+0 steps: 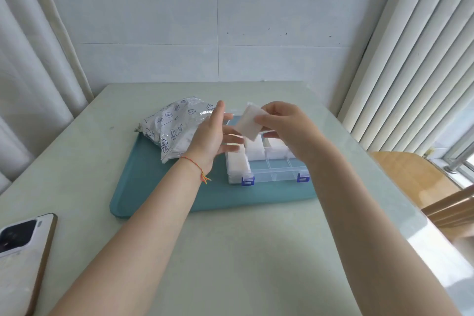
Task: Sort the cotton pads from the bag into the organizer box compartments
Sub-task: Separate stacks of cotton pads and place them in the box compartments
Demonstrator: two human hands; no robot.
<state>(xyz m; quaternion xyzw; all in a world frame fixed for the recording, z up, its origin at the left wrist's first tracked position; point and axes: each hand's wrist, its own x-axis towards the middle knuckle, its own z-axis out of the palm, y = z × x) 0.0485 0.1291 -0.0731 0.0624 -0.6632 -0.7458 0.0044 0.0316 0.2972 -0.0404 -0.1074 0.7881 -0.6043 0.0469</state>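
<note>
Far left, pale curtains (30, 79) hang down to the table (230, 251), a pale green top, and a phone (20, 254) lies face down at its near left corner. Moving in, a teal mat (159, 197) sits mid-table, and the crinkled printed bag (174, 126) lies on its back left part, white pads showing through the clear side. Next, the left hand (210, 141), a red string bracelet (200, 169) on the wrist, is raised just beside the bag, palm turned right, fingers spread apart and gripping nothing. Centre now: one white cotton pad (248, 123) is held in the air above the box (272, 174), a clear organizer with blue latches standing on the mat. Its left compartment and several back ones hold white pads; the front ones look bare. The right hand (284, 128) has the pad, fingers pinched together on its right edge. Behind it all, a plain pale wall (218, 20). Far right, vertical blinds (415, 64), a bright window and a wooden chair (410, 177) by the table edge.
</note>
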